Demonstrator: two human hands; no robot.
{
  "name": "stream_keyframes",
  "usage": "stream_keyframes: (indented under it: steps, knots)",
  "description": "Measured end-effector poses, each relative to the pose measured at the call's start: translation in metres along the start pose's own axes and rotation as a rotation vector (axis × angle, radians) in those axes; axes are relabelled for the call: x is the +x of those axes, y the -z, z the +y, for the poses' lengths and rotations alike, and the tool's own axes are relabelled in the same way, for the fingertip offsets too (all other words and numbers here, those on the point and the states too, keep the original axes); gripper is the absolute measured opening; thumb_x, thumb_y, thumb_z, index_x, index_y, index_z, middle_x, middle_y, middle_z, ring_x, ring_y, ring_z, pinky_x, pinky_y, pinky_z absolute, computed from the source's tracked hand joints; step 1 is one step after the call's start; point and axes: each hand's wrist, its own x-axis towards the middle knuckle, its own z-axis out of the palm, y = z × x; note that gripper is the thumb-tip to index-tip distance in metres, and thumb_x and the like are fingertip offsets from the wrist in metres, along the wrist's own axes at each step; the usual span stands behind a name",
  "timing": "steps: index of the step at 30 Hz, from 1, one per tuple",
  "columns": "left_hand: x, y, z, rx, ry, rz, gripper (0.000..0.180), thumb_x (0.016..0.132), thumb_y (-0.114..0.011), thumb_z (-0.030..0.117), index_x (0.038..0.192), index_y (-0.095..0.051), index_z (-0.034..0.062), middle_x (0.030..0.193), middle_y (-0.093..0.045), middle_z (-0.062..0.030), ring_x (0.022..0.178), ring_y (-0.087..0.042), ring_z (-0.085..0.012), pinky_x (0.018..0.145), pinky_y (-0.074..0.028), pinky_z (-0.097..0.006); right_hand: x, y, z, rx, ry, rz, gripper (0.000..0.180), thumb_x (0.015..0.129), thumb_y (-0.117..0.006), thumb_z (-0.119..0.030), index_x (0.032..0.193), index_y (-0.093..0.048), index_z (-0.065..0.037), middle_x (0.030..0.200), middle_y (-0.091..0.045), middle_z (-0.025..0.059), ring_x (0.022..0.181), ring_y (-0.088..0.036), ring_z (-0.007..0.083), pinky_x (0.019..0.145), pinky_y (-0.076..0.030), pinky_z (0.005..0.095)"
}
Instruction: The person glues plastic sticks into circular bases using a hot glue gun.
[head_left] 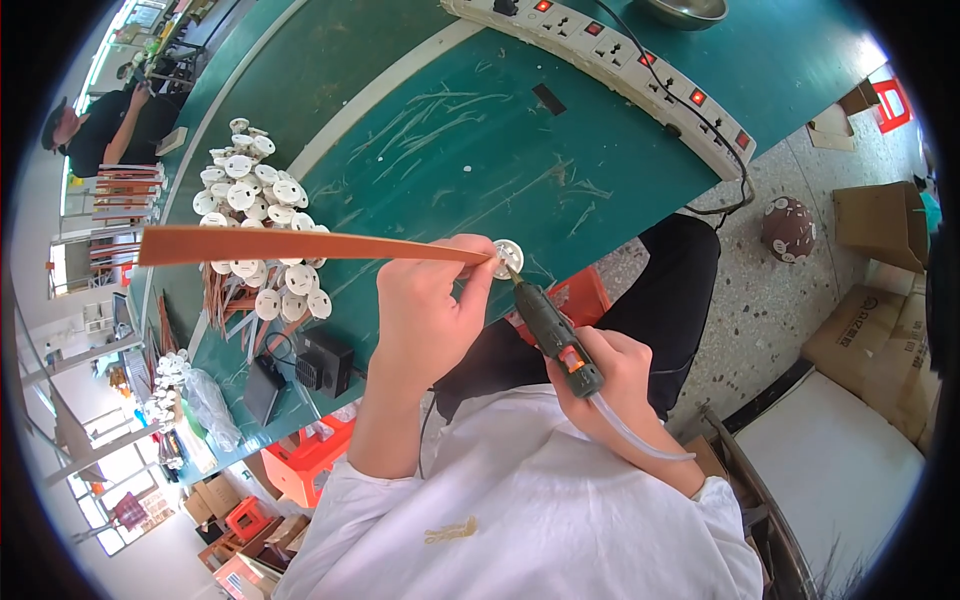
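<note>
Mid-frame, the left hand (432, 305) is pinching a brown strip (290, 245) beside a white disc (507, 252); the right hand (612, 372) is gripping a glue gun (546, 322), its tip at the disc. This join is looking unfinished; piled discs (241, 195) are lying at left, perhaps done.

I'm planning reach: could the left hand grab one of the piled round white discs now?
Probably not: the left hand is holding the long, flat orange-brown strip, which crosses before the discs in view.
</note>
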Motion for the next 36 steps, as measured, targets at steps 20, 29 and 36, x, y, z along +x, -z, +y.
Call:
stream_keyframes:
  steps: [20, 29, 36]
  knots:
    - [0.112, 0.144, -0.017, 0.199, -0.056, 0.337, 0.005, 0.087, -0.072, 0.003, 0.091, -0.071, 0.0014, 0.081, -0.074, -0.0112, 0.072, -0.075, -0.0210, 0.068, -0.057, -0.030, 0.108, 0.049, 0.013, 0.969, -0.405, 0.040, 0.032, 0.083, -0.070, 0.003, 0.114, -0.065, 0.002, 0.108, -0.071, 0.0090, 0.104, -0.064, 0.0162, 0.089, -0.049, 0.0292]
    - [0.298, 0.196, -0.224, 0.380, 0.207, 0.446, 0.010, 0.082, -0.073, 0.011, 0.085, -0.072, 0.0008, 0.078, -0.074, -0.0157, 0.074, -0.073, -0.0318, 0.069, -0.058, -0.039, 0.161, 0.006, 0.063, 1.141, -0.280, -0.315, 0.071, 0.072, -0.072, 0.018, 0.137, -0.052, -0.003, 0.119, -0.064, 0.0179, 0.089, -0.066, 0.0212, 0.076, -0.060, 0.0400]
    - [0.394, 0.147, -0.331, 0.362, 0.404, 0.723, 0.012, 0.084, -0.070, 0.014, 0.080, -0.070, 0.0027, 0.081, -0.072, -0.0168, 0.081, -0.071, -0.0368, 0.074, -0.057, -0.045, 0.161, 0.009, 0.072, 1.235, -0.436, -0.555, 0.091, 0.093, -0.062, -0.061, 0.157, -0.032, -0.004, 0.157, -0.039, 0.0197, 0.129, -0.053, 0.0413, 0.094, -0.055, 0.0532]
